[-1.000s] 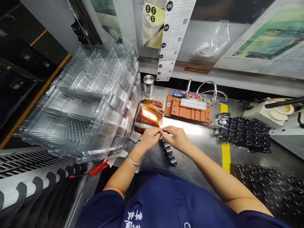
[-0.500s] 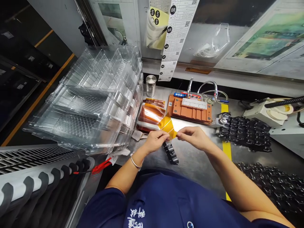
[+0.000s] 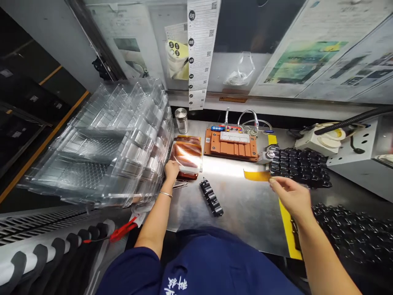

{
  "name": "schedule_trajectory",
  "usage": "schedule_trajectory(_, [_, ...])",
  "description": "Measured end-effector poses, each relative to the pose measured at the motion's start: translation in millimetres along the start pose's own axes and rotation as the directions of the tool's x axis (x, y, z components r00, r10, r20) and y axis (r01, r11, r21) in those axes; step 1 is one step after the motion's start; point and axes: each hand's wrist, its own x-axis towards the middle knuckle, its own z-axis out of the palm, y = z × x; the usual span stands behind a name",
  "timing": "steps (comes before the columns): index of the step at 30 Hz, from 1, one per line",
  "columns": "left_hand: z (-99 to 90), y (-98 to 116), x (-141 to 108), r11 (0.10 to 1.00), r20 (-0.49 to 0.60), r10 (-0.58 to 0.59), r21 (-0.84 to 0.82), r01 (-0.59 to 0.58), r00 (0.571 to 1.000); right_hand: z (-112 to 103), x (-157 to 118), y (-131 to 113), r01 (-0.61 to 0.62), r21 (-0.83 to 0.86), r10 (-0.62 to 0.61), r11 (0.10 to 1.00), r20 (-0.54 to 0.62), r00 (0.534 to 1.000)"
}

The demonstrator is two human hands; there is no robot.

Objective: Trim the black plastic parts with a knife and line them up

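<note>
Pinched at its right end, an amber film strip (image 3: 257,175) extends leftward from the fingertips of my right hand (image 3: 291,196), above the metal bench on the right. My left hand (image 3: 172,169) is closed at the left edge of a stack of amber film sheets (image 3: 188,153). Whatever its curled fingers hold, if anything, is hidden from me. Between the two hands, a black ridged plastic part (image 3: 211,197) lies slanted on the bench, touched by neither.
Clear plastic trays (image 3: 101,143) are stacked high on the left. An orange fixture (image 3: 231,149) stands at the back, with a lidded jar (image 3: 181,121) left of it. Black ridged parts (image 3: 297,166) lie in rows on the right, beyond yellow floor-style tape (image 3: 288,229).
My hands have parted. The right hand has carried the amber strip to the right, and the left has let go of it and moved left to the film stack. The view has shifted.
</note>
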Motion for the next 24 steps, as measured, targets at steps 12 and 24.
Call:
schedule_trajectory(12, [116.2,149.5,-80.1,0.642,0.430,0.642,0.150,-0.752,0.635,-17.2,39.1,40.4,0.592,-0.345,-0.337,0.728,0.572,0.748])
schedule_trajectory(24, [359.3,329.4,-78.7,0.529,0.732,0.617,-0.113,-0.841,0.289,-21.0,57.4,64.7,0.631,-0.083,-0.487,0.771,0.561,0.669])
